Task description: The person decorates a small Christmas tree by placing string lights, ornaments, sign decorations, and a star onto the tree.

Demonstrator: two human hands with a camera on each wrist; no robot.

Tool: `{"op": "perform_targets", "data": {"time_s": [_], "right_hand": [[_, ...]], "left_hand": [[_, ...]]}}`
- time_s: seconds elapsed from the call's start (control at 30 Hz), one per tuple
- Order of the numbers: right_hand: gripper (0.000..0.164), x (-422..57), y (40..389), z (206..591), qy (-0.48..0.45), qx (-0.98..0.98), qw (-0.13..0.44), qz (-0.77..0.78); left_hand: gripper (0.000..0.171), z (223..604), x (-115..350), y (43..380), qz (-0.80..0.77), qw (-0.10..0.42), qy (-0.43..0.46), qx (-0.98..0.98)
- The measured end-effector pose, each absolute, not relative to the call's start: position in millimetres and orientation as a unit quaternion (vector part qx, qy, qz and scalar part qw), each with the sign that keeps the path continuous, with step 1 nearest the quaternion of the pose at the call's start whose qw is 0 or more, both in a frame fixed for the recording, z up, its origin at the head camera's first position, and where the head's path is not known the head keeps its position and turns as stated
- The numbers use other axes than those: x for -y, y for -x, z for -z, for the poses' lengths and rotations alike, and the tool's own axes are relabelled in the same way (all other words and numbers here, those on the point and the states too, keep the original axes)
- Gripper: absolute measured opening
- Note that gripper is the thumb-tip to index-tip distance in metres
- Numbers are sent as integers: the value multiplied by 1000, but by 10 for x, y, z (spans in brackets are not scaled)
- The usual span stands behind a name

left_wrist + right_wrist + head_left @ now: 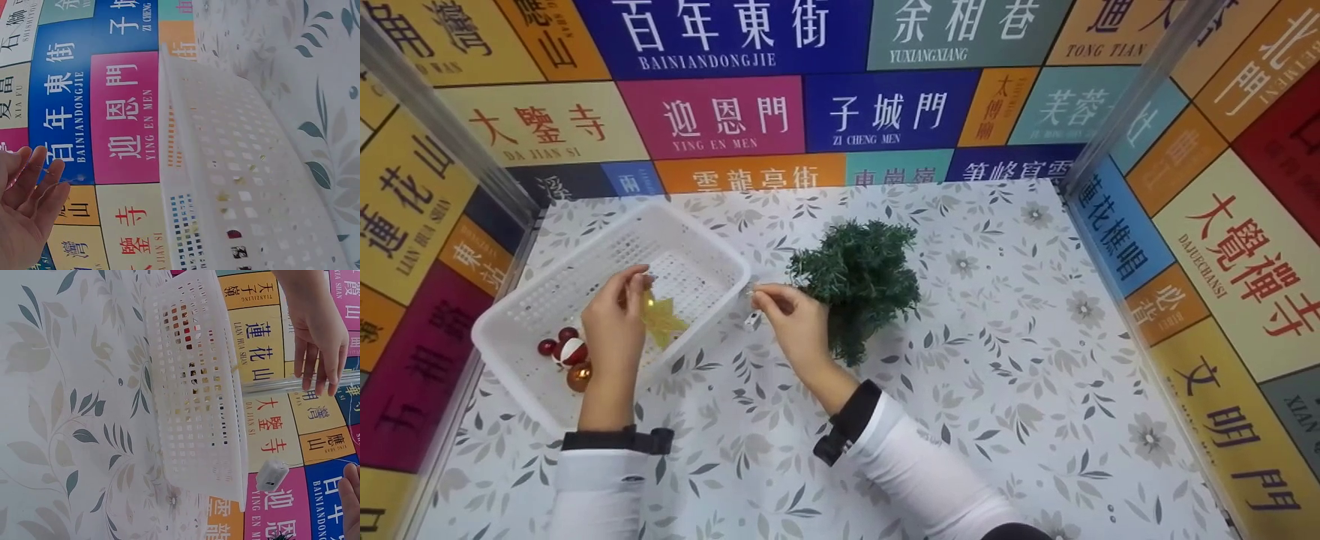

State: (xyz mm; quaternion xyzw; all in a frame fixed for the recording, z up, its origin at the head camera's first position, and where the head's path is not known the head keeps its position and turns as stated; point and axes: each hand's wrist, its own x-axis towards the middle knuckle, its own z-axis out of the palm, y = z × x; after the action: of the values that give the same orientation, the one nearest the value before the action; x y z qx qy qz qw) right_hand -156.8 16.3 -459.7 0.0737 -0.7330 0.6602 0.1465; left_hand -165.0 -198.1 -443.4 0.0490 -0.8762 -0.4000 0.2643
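White basket [701,247] holds star [662,322] and baubles [578,377], with left hand [615,315] above it, grip unclear, right hand [796,326] beside it pinching box's [752,321] wire [318,463], and tree [862,277] farther right.

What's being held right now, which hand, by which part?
Right hand: pinches a thin wire near the small white box hanging from it. Left hand: can't tell whether it grips anything.

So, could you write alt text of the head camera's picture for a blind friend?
Two bare hands work over a leaf-patterned table: the left hand above a white basket of colourful balls and a yellow star, the right hand dangling a small white box beside a small green tree.
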Motion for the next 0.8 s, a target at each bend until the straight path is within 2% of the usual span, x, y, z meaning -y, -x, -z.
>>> {"op": "perform_targets", "data": {"time_s": [0.3,0.57,0.8], "right_hand": [[18,-162,1496,4590,-94,721,140,-672],[15,-212,1311,4626,-111,748,137,-640],[15,-385,1113,4732,-132,788,130,-588]], "left_hand": [[24,4367,1755,1590,512,227,-16,829],[19,4559,1467,1458,515,210,36,830],[18,4817,1318,1341,509,166,53,843]]}}
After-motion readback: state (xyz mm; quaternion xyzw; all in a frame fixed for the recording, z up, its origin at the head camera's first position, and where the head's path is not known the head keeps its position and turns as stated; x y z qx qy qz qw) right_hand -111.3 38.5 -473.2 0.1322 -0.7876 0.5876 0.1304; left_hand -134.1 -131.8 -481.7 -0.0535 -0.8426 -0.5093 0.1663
